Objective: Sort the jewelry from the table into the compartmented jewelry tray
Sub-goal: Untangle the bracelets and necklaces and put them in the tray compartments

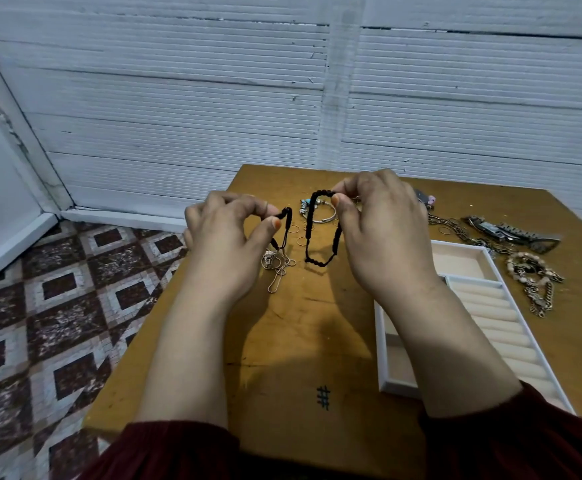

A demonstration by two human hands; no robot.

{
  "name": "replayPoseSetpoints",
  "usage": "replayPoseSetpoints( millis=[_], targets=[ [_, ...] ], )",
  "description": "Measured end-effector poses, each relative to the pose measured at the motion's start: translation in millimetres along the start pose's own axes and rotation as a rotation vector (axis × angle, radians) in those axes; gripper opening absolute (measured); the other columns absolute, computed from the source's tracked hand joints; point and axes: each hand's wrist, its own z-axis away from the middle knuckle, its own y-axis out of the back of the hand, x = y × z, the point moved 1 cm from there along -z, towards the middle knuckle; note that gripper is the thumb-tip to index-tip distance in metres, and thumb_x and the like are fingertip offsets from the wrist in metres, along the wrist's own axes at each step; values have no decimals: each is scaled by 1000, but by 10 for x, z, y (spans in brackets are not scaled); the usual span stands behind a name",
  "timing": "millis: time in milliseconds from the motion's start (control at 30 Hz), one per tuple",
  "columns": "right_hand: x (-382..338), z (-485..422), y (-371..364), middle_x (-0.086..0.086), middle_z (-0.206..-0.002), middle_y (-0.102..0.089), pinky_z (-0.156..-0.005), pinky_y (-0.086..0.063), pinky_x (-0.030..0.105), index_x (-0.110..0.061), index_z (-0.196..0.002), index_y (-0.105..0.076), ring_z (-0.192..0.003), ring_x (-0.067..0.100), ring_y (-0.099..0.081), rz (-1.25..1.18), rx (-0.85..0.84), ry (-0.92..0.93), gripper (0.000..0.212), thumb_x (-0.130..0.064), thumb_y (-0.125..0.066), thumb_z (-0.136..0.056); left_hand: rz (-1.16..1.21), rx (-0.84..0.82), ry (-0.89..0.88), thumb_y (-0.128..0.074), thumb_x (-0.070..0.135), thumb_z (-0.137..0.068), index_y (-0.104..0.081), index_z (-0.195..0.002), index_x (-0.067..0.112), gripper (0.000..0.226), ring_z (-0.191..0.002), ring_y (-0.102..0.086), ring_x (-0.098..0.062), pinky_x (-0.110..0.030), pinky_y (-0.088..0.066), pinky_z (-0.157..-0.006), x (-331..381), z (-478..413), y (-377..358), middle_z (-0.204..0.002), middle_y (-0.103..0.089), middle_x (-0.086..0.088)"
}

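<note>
Pinching top of black braided bracelet [308, 233] between thumb and fingertips of right hand [379, 237]; hanging as narrow loop, long axis vertical, above table [282, 341]. Pinching black cord end [285, 216] in left hand [227, 244], just beside; unclear whether joined. Both raised, fingers curled. Toward jewelry tray [490, 306]: down and right, beneath right forearm.

A white ribbed wall [178, 98] filled the upper frame, and brown-and-white patterned floor tiles [57, 306] lay lower left.

Black hash-like mark [323, 397] inked on wooden table [282, 341], near front edge.
</note>
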Motion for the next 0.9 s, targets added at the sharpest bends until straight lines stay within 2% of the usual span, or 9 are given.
replayPoseSetpoints(
  millis=[200, 367, 567, 633, 733, 900],
  targets=[
    [18, -11, 88, -3, -113, -55, -88, -27, 33, -26, -110, -61, -113, 21, -45, -6, 34, -6, 20, -31, -47, -97, 95, 41, -31, -61, 34, -88, -56, -86, 45, 12, -121, -30, -18, -42, -29, -104, 110, 3, -7, -109, -45, 10],
    [48, -15, 142, -3, -110, -55, -87, -30, 34, -26, -108, -61, -111, 22, -47, -17, 71, -6, 18, -30, -48, -97, 173, 90, -75, -61, 35, -88, -51, -81, 54, 23, -120, -34, -17, -39, -32, -101, 219, 0, -10, -112, -48, 7],
    [109, 17, 130, -3, -109, -54, -88, -30, 34, -27, -107, -61, -111, 22, -46, -10, 72, -20, 16, -30, -49, -96, 278, 136, -99, -64, 34, -87, -58, -85, 51, 18, -118, -46, -23, -40, -38, -99, 220, -36, -15, -112, -53, 3],
    [139, 35, 105, -3, -111, -55, -90, -28, 33, -27, -107, -61, -113, 23, -45, 17, 36, -32, 17, -31, -49, -95, 286, 135, -97, -64, 34, -87, -59, -86, 51, 18, -119, -46, -22, -35, -39, -97, 217, -38, -21, -113, -53, 3],
    [175, 77, 51, -2, -114, -54, -91, -28, 34, -28, -107, -61, -114, 24, -44, 85, -58, -52, 18, -33, -48, -95, 306, 118, -87, -65, 32, -87, -59, -85, 49, 18, -119, -45, -22, -16, -40, -85, 217, -34, -47, -113, -53, 1],
    [184, 129, -16, -3, -116, -52, -93, -29, 36, -32, -105, -61, -117, 24, -40, 155, -230, -68, 17, -39, -50, -94, 294, 124, -89, -65, 33, -86, -59, -83, 51, 19, -119, -46, -22, -27, -37, -94, 179, -48, -66, -112, -54, 2]
  ],
)
